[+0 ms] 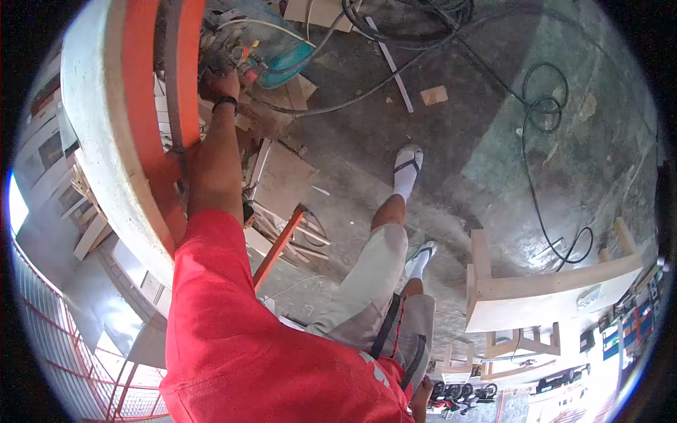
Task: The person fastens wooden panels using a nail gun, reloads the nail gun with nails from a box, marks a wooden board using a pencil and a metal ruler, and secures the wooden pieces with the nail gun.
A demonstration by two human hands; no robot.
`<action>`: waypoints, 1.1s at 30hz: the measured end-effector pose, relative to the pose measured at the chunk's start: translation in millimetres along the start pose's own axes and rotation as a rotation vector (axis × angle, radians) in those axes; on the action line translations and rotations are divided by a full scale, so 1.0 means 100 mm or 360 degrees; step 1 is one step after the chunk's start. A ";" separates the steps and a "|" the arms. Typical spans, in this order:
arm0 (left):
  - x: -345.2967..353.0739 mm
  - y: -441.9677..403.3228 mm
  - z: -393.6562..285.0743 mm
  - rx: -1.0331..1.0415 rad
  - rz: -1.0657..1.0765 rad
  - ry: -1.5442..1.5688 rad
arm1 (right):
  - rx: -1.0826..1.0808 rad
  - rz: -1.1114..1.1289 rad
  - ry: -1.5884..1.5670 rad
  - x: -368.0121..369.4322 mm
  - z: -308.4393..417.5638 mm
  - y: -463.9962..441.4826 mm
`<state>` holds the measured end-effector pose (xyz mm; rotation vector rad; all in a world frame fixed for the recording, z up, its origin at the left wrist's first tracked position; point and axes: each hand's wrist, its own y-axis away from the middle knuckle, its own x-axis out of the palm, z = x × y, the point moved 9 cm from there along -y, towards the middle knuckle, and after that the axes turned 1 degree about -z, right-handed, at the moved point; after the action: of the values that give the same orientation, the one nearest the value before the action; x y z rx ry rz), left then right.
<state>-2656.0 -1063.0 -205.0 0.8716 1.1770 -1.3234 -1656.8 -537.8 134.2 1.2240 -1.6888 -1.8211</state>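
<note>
My left hand (220, 84), with a dark band at the wrist, reaches down beside the orange-red edge of a bench. Its fingers look curled in the shadow, and what they hold, if anything, is hidden. Right beside it is a red and yellow hose fitting (249, 70) with a dark hose (303, 111) running off to the right. A teal container (285, 67) stands just behind the fitting. At the bottom, my right hand (424, 393) hangs low near my shorts, mostly cut off, with its fingers not visible.
A curved pale bench top (92, 106) with an orange-red frame (185, 70) rises along the left. Wood offcuts (282, 176) and an orange bar (278, 247) lie below my arm. Coiled black cable (550, 99) crosses the floor. A pale wooden bench (550, 292) stands at right.
</note>
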 end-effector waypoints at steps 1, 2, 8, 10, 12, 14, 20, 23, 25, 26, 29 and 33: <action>-0.19 0.06 -0.02 -0.0169 -0.0050 0.0138 | -0.0150 -0.0007 0.0439 0.10 0.25 0.03; -0.20 0.18 -0.04 -0.0172 -0.0064 0.0145 | -0.0166 -0.0004 0.0434 0.20 0.39 0.04; 0.03 1.74 0.08 -0.0743 0.0655 0.0330 | -0.0062 -0.0117 0.0363 0.08 0.29 0.09; 0.44 2.09 0.24 -0.0592 0.0765 0.0195 | -0.0024 -0.0081 0.0446 0.25 0.62 0.25; 0.65 2.08 0.18 -0.0439 0.0866 0.0097 | -0.0339 -0.0059 0.1033 0.26 0.81 0.20; 0.47 1.74 -0.05 -0.0254 0.0851 0.0321 | -0.0304 -0.0163 0.0668 0.19 0.72 0.16; -0.06 0.99 -0.36 -0.0443 0.0751 0.1507 | -0.0312 -0.0209 0.0615 0.03 0.71 0.18; 0.15 0.76 -0.14 -0.0203 0.0699 0.1264 | -0.0373 -0.0340 0.0398 0.16 1.00 0.44; 0.51 0.62 -0.05 -0.0099 0.0705 0.1200 | -0.0206 -0.0239 0.0472 0.20 0.96 0.44; 0.70 0.59 -0.01 -0.0053 0.0720 0.1194 | -0.0200 -0.0263 0.0466 0.20 0.98 0.46; 1.35 0.59 0.05 0.0112 0.0769 0.1274 | -0.0242 -0.0345 0.0497 0.11 0.99 0.43; 1.59 0.69 -0.10 0.0099 0.0718 0.1164 | -0.0557 -0.0262 0.0532 0.28 1.12 0.39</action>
<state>-2608.8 -1085.8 -370.8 1.6386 1.3683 -0.6773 -1771.2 -498.4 150.1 1.4427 -1.0668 -1.7840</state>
